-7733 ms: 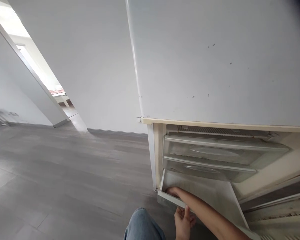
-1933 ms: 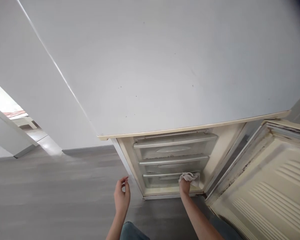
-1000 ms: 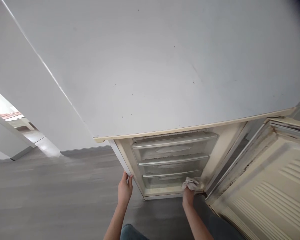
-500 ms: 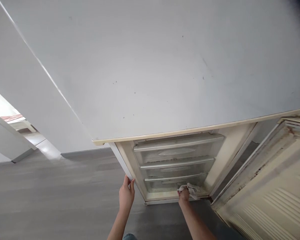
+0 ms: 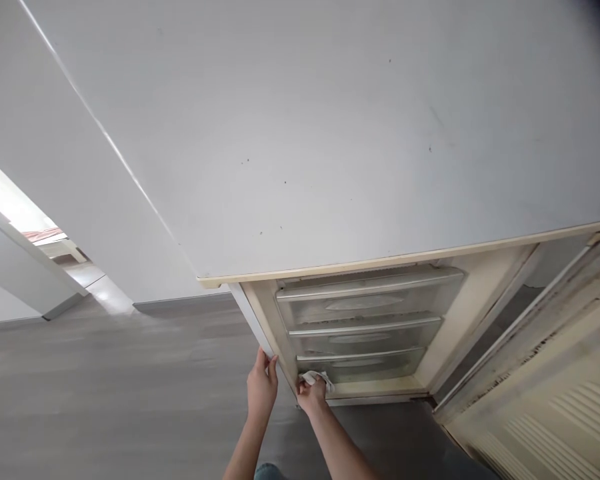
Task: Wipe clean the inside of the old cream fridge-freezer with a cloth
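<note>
A small, yellowed refrigerator [image 5: 251, 313] stands open, with clear-fronted drawers [image 5: 365, 343] stacked inside. My left hand [image 5: 263, 387] grips its left side edge between thumb and fingers. In my right hand [image 5: 312, 397] is a bunched white cloth [image 5: 309, 377], pressed at the inner bottom left corner of the opening, just below the lowest drawer. The fingertips on the cloth are partly hidden. Both hands are close together, a short gap apart.
The refrigerator door [image 5: 545, 400] is swung wide at right, its gasket stained dark. A broad white top surface [image 5: 330, 133] with small specks fills the upper view. Grey wood-look floor [image 5: 130, 387] lies below, with a doorway [image 5: 75, 260] at far left.
My right hand has moved left with the cloth along the bottom ledge, from the right part to the left corner. My left hand keeps its hold on the edge. The view has shifted slightly.
</note>
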`<state>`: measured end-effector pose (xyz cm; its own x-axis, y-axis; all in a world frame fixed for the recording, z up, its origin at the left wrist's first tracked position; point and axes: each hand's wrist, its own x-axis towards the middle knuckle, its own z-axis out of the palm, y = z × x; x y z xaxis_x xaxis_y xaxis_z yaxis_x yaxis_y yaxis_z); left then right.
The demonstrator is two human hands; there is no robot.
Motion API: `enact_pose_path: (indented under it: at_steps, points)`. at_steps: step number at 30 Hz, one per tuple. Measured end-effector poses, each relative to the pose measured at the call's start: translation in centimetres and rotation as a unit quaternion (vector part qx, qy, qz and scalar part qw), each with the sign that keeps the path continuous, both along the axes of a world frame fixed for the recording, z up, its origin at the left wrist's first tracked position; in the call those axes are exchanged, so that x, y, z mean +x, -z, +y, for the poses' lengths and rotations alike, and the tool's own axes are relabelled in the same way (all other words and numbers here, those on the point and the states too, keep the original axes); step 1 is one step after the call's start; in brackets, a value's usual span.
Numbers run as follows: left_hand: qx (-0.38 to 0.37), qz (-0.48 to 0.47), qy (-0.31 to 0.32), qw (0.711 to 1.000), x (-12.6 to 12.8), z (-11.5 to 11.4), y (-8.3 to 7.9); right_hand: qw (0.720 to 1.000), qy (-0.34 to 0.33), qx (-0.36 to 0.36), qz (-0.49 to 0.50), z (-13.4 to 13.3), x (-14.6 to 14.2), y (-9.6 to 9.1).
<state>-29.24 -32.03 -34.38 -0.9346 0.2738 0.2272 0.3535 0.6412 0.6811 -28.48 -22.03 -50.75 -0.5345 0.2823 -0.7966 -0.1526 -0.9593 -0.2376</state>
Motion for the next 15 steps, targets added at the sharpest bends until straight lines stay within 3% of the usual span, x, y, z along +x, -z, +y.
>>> enact_pose_path:
  at_steps: [5,11,15]
  points:
    - [0.0,-0.011,0.003,1.0,0.0,0.0,0.1,0.998,0.006,-0.01,0.067,3.1,2.3,-1.7]
    - [-0.003,-0.015,0.0,1.0,-0.1,0.0,-0.2,0.989,0.009,0.086,0.123,7.1,4.9,-4.8]
    - [-0.007,-0.022,0.005,1.0,0.0,0.0,-0.5,0.989,0.022,0.121,0.077,9.8,6.3,-4.5]
